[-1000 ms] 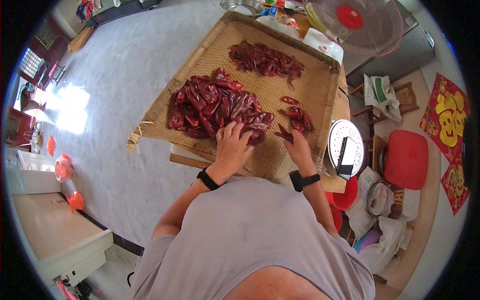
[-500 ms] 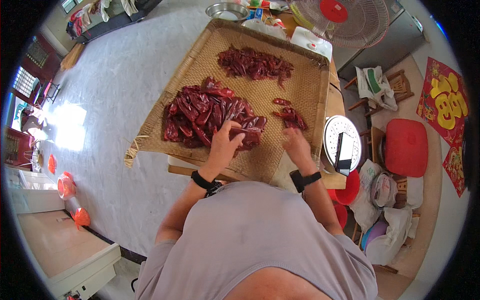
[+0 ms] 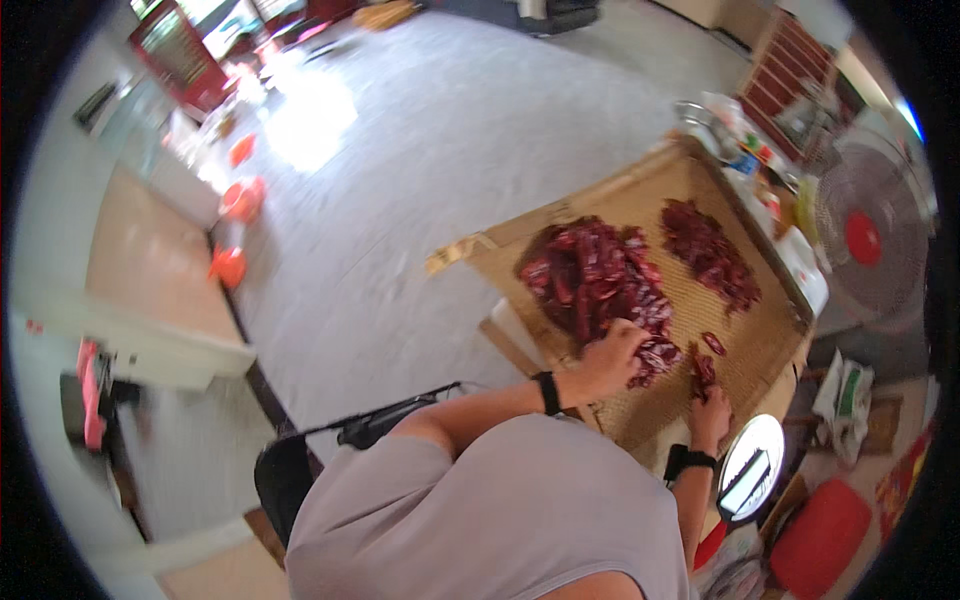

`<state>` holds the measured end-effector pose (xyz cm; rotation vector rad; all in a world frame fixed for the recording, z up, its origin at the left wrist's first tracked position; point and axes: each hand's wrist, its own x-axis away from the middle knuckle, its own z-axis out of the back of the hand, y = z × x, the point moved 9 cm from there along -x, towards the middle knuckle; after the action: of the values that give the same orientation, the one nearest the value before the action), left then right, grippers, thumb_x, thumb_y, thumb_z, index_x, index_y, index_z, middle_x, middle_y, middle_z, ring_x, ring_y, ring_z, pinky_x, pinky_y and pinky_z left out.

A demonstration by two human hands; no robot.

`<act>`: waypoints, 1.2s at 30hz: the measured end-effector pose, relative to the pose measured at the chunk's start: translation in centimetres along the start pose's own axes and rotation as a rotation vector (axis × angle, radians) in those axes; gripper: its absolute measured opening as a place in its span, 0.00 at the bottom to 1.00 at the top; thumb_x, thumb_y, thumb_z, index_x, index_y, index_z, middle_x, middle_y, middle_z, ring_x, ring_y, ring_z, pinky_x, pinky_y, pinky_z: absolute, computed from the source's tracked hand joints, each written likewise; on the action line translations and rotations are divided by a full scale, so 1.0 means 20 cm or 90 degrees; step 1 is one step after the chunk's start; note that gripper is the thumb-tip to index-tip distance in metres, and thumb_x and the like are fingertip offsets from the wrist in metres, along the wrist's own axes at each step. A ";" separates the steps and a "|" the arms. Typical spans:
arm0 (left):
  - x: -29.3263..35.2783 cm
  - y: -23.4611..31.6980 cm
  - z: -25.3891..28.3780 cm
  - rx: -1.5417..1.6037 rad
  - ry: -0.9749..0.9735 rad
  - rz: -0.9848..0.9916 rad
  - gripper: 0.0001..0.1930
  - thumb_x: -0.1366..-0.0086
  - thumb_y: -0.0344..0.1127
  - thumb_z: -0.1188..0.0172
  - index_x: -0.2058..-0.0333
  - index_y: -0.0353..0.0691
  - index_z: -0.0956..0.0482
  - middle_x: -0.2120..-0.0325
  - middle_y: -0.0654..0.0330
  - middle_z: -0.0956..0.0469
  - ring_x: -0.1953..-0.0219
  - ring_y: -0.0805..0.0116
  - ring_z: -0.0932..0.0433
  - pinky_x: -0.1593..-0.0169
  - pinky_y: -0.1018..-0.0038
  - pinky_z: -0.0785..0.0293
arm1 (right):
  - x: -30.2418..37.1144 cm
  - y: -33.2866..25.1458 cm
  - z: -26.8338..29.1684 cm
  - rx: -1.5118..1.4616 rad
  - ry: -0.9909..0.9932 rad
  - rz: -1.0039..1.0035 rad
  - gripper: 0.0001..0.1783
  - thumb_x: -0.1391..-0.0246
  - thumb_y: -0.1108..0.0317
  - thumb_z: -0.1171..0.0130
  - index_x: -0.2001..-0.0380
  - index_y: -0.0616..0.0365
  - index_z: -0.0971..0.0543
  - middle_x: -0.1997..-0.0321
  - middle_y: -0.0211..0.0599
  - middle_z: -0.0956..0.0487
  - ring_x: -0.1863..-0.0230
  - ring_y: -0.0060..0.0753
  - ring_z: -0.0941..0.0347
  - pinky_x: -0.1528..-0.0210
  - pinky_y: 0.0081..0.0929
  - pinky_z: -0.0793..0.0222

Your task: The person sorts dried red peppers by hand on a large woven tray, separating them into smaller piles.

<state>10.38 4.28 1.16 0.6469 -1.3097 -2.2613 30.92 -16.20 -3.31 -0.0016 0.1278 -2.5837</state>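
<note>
On the woven tray [image 3: 755, 350], the left hand [image 3: 610, 360] half-curls its fingers at the big chilli heap [image 3: 590, 275]; the right hand [image 3: 711, 418] bends its own at the small chilli pile [image 3: 703, 372]. Whether either grips, I can't tell.

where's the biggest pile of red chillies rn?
Head view, right of centre: the biggest pile of red chillies lies on the left part of the woven tray, the left hand at its lower edge.

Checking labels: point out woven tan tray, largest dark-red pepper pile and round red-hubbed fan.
Woven tan tray [image 3: 693, 304], head view: bare weave.
Largest pepper pile [image 3: 595, 275], head view: middle.
Fan [image 3: 864, 238], head view: red hub.
</note>
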 end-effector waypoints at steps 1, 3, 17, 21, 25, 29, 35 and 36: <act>0.00 0.01 0.03 -0.006 0.023 0.022 0.22 0.44 0.26 0.42 0.49 0.42 0.32 0.53 0.50 0.36 0.60 0.50 0.28 0.56 0.65 0.27 | -0.01 0.04 -0.02 -0.028 -0.017 -0.015 0.13 0.51 0.63 0.42 0.60 0.51 0.25 0.57 0.46 0.24 0.54 0.54 0.28 0.57 0.49 0.30; 0.02 0.05 -0.06 0.075 -0.149 0.022 0.14 0.40 0.28 0.46 0.54 0.39 0.28 0.55 0.52 0.31 0.61 0.51 0.25 0.56 0.64 0.28 | 0.01 0.14 -0.02 -0.056 -0.011 -0.055 0.12 0.48 0.63 0.44 0.61 0.53 0.24 0.63 0.50 0.22 0.59 0.52 0.25 0.57 0.46 0.30; 0.06 -0.02 -0.11 0.369 -0.148 0.203 0.21 0.39 0.38 0.38 0.50 0.34 0.30 0.65 0.61 0.24 0.75 0.77 0.28 0.71 0.79 0.30 | 0.35 -0.62 0.04 -1.003 -0.427 0.013 0.14 0.39 0.69 0.50 0.51 0.57 0.28 0.59 0.29 0.24 0.59 0.24 0.26 0.58 0.23 0.27; 0.04 -0.02 -0.05 0.323 -0.105 0.188 0.19 0.38 0.35 0.40 0.51 0.35 0.30 0.69 0.64 0.26 0.80 0.79 0.32 0.76 0.80 0.33 | 0.32 -0.44 -0.05 -0.898 -0.370 -0.100 0.09 0.40 0.65 0.49 0.60 0.57 0.27 0.65 0.28 0.23 0.63 0.21 0.27 0.66 0.23 0.29; -0.03 -0.04 0.05 0.303 -0.034 0.180 0.31 0.39 0.34 0.40 0.39 0.35 0.42 0.63 0.56 0.27 0.75 0.75 0.26 0.70 0.76 0.27 | 0.19 -0.50 0.10 -0.713 -0.191 -0.003 0.11 0.40 0.64 0.47 0.59 0.59 0.25 0.65 0.30 0.23 0.67 0.21 0.28 0.67 0.22 0.30; -0.06 0.05 0.23 0.154 0.185 -0.036 0.36 0.40 0.27 0.41 0.36 0.40 0.47 0.44 0.48 0.44 0.68 0.71 0.24 0.56 0.74 0.26 | 0.05 -0.57 0.15 -0.814 -0.134 0.015 0.15 0.41 0.63 0.43 0.56 0.63 0.25 0.64 0.36 0.22 0.67 0.22 0.28 0.65 0.22 0.30; 0.00 -0.22 0.12 0.117 0.021 0.090 0.28 0.42 0.27 0.41 0.42 0.40 0.38 0.49 0.49 0.39 0.68 0.69 0.25 0.58 0.74 0.26 | -0.07 -0.24 0.10 -0.253 0.051 -0.098 0.24 0.48 0.62 0.37 0.51 0.63 0.29 0.58 0.52 0.25 0.59 0.48 0.26 0.58 0.43 0.30; 0.02 -0.24 0.08 0.046 -0.024 0.115 0.27 0.42 0.27 0.41 0.43 0.40 0.37 0.50 0.49 0.38 0.68 0.68 0.25 0.58 0.74 0.26 | -0.07 -0.24 0.07 -0.262 0.025 -0.106 0.26 0.50 0.61 0.35 0.51 0.63 0.29 0.56 0.55 0.27 0.57 0.52 0.27 0.58 0.45 0.30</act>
<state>8.41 7.29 -2.44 0.4916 -1.4136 -2.0980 29.71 -11.53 -1.53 -0.1171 0.6969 -2.6740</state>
